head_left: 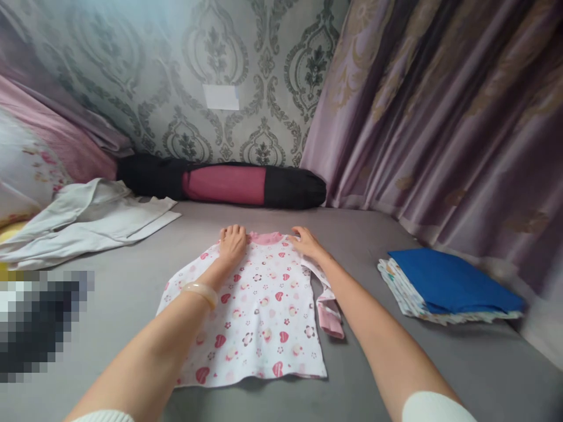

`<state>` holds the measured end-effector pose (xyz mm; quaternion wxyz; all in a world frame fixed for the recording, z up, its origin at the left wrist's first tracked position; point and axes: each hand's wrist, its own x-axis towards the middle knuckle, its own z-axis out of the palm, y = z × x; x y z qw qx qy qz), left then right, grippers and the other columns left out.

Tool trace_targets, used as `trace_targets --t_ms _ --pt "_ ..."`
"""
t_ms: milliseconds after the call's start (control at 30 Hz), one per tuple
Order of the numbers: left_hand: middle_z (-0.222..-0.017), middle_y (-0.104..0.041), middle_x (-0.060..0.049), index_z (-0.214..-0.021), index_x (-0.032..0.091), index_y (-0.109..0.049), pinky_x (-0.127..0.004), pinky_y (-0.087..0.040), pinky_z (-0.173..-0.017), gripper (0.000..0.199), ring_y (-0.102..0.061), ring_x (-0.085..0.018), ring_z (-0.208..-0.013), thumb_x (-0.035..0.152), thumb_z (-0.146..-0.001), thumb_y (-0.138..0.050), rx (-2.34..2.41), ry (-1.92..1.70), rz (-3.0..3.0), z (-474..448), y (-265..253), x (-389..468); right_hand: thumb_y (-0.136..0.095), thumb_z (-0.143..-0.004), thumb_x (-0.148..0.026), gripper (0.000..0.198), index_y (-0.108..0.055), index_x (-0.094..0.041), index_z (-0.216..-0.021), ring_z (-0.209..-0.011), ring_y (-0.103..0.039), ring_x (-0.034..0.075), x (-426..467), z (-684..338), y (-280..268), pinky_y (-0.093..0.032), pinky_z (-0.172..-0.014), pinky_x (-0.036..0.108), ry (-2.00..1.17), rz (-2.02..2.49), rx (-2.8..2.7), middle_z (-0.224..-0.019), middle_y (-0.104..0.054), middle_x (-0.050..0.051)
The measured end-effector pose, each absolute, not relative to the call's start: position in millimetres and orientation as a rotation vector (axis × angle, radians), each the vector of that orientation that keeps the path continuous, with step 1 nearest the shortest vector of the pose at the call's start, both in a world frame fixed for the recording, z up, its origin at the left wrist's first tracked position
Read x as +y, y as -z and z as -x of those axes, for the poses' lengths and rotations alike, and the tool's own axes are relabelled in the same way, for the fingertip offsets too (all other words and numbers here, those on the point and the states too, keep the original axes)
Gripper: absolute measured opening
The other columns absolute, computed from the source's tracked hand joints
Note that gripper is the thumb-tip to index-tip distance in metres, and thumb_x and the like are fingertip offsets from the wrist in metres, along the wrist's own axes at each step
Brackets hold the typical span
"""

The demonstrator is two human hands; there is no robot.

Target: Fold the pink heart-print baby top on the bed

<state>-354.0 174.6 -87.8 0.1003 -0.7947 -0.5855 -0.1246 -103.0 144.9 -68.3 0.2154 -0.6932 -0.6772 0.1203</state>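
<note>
Pale-cuffed forearms (145, 346) reach over a heart-print shirt (259, 305) spread flat on a grey sheet (356, 225), its long axis running away from the person. Left hand (234, 241) covers one shoulder, hold impossible to tell; right hand (305, 241), grip loosely parted, touches the other, pink collar (266, 238) between them.

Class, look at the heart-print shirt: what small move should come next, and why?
Probably the right hand should draw the bent sleeve out straight. The body of the shirt lies fairly flat, but that sleeve is bunched beside it; the right hand is at the shoulder above, the left hand at the other.
</note>
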Motion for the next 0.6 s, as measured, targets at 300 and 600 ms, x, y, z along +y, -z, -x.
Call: trace_targets --t_ms 300,600 --pt "-0.118 -0.058 -0.013 -0.114 0.02 -0.056 -0.043 -0.029 -0.099 0.029 -0.048 -0.027 -0.112 0.021 -0.092 -0.038 -1.458 0.428 2.768 312.3 75.0 140.0 -0.055 -0.09 -0.032 0.021 -0.06 -0.016 -0.078 -0.047 -0.057 0.008 28.4 32.3 42.1 -0.042 -0.046 0.016 -0.839 2.152 -1.358 -0.063 -0.064 0.0" --pt "-0.108 -0.065 -0.012 -0.1 0.015 -0.062 -0.037 -0.042 -0.094 0.024 -0.058 -0.023 -0.104 0.015 -0.087 -0.042 -1.24 0.722 3.088 239.9 88.2 111.8 -0.063 -0.08 -0.047 0.03 -0.058 -0.019 -0.071 -0.051 -0.053 0.01 -55.6 70.2 40.4 -0.032 -0.046 0.02 -0.751 2.223 -1.74 -0.06 -0.062 -0.001"
